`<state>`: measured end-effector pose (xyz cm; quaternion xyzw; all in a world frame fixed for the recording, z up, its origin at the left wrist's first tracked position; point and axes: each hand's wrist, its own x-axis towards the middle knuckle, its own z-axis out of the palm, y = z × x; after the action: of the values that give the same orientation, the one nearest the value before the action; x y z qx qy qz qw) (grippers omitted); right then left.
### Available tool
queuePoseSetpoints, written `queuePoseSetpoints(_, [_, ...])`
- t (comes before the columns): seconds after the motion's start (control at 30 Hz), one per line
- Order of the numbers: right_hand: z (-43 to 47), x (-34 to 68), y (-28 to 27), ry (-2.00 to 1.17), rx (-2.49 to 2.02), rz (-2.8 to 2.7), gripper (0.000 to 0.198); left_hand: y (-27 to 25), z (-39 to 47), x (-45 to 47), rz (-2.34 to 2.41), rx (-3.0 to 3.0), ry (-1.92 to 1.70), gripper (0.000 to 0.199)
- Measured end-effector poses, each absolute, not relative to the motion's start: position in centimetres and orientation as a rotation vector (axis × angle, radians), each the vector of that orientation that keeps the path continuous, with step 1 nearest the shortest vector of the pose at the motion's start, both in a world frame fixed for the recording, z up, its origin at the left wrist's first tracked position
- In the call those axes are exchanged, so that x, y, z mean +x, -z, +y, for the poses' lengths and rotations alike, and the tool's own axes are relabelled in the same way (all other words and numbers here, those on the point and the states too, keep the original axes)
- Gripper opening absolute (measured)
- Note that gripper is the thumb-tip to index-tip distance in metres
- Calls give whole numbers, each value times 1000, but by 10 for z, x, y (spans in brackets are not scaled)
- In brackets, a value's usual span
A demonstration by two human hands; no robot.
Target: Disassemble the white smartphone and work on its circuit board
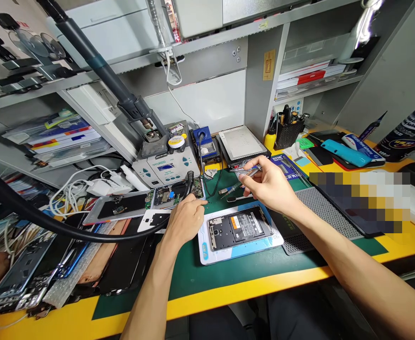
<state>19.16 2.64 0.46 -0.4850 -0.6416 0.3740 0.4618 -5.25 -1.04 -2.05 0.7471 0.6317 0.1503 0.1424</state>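
Forearms (pixel 352 267) flank the opened phone (pixel 241 229), seated on a white-and-blue pad (pixel 241 250) on the table (pixel 243 291). Right hand (pixel 269 186): fingers pinch a slim tool (pixel 240 173). Left hand (pixel 189 215): closure indeterminable. Phone: probably light, stiff, fragile; grip frame edges, avoiding the battery (pixel 250 225).

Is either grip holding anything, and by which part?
The right grip pinches a slim object; which part is unclear. Whether the left grip holds anything cannot be told.
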Motion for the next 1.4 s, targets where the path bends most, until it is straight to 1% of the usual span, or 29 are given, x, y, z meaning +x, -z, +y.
queuePoseSetpoints(0.37, [27, 191, -3, -902, -1197, -1601, 20, 19, -12, -50, 1779, 2182, -369, 48])
queuePoseSetpoints(0.7, [27, 191, -6, -929, -1210, -1568, 23, 17, -12, -54, 1845, 2184, -508, 48])
queuePoseSetpoints(1.03, [28, 190, -3, -897, -1218, -1616, 19, 19, -11, -52, 1799, 2196, -430, 49])
queuePoseSetpoints(1.23, [30, 192, -3, -904, -1227, -1589, 21, 19, -9, -55, 1836, 2162, -546, 46])
queuePoseSetpoints(1.4, [32, 193, -2, -943, -1218, -1570, 21, 16, -12, -56, 1862, 2141, -706, 37])
